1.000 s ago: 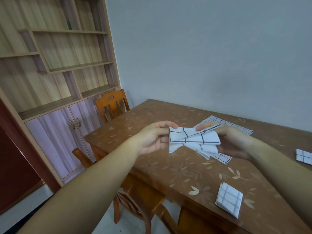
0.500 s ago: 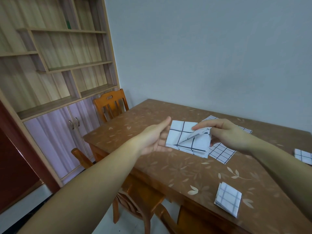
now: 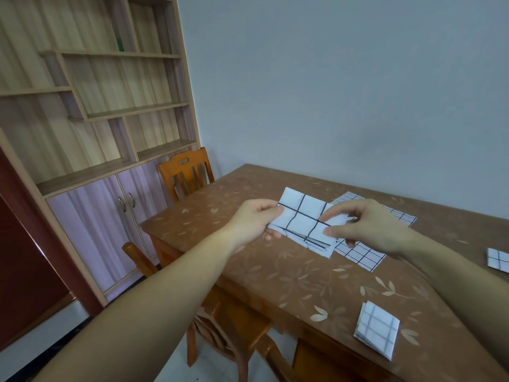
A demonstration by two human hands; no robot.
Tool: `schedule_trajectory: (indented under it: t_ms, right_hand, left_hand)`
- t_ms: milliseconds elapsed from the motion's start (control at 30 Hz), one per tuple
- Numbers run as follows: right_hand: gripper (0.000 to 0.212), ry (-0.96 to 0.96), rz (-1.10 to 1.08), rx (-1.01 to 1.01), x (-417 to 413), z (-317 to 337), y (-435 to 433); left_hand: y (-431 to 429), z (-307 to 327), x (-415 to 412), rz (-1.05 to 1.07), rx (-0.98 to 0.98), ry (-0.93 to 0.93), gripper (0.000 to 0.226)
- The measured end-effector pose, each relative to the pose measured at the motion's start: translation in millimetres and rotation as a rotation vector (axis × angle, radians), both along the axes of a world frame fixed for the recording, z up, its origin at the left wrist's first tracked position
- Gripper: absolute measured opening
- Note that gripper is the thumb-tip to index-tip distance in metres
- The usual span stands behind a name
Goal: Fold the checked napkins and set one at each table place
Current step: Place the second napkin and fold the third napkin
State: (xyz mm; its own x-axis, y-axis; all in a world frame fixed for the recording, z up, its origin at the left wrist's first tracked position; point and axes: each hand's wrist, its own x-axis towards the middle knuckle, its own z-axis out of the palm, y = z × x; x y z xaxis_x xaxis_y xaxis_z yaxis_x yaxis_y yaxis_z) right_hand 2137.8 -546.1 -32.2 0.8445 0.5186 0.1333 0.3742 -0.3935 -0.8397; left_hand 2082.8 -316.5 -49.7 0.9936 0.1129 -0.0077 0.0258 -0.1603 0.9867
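Observation:
A white napkin with dark checks (image 3: 301, 221), folded into a thick rectangle, is held just above the brown leaf-patterned table (image 3: 289, 274). My left hand (image 3: 254, 220) pinches its left edge. My right hand (image 3: 363, 226) pinches its right end between thumb and fingers. Behind and under it an unfolded checked napkin (image 3: 360, 252) lies flat on the table. A folded napkin (image 3: 377, 328) sits near the table's front edge. Another folded napkin (image 3: 498, 260) lies at the far right.
One wooden chair (image 3: 186, 172) stands at the table's far left end, and a second chair (image 3: 220, 321) is tucked under the near side. A shelf unit with cupboard doors (image 3: 91, 150) fills the left wall. A grey wall runs behind the table.
The napkin has been folded over into a flatter rectangle. My left hand went from flat under it to pinching its left edge, and my right hand shifted to pinch the right end.

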Motion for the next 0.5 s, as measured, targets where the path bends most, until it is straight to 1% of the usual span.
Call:
schedule_trajectory:
  t_ms: [67,133,167,200,233,267,333,367,500]
  right_hand:
    - [0.030,-0.025,0.022,-0.031,-2,1,2]
    - [0.051,0.020,0.098,-0.052,0,1,2]
    - [0.054,0.035,0.130,-0.087,3,1,2]
    - [0.047,0.029,0.132,-0.125,2,4,3]
    - [0.030,0.004,0.135,-0.143,4,5,3]
    - [0.018,-0.026,0.129,-0.150,2,7,6]
    - [0.042,-0.074,0.109,-0.114,1,6,13]
    - [0.048,-0.115,0.080,-0.098,-1,5,16]
    - [0.049,-0.252,-0.003,-0.080,-4,0,24]
  left_hand:
    - [1,-2,0,0.005,0.024,-0.022,0.020]
    - [1,-1,0,-0.018,0.077,-0.026,0.021]
    - [0,1,-1,-0.043,0.121,-0.029,0.022]
    - [-2,3,-2,-0.081,0.178,-0.033,0.022]
    - [-5,5,-2,-0.127,0.233,-0.035,0.021]
    - [-8,8,-2,-0.173,0.275,-0.028,0.020]
    - [-14,12,-3,-0.250,0.310,-0.009,0.019]
    - [-16,12,-3,-0.274,0.314,-0.005,0.020]
    - [-17,11,-2,-0.261,0.312,-0.011,0.024]
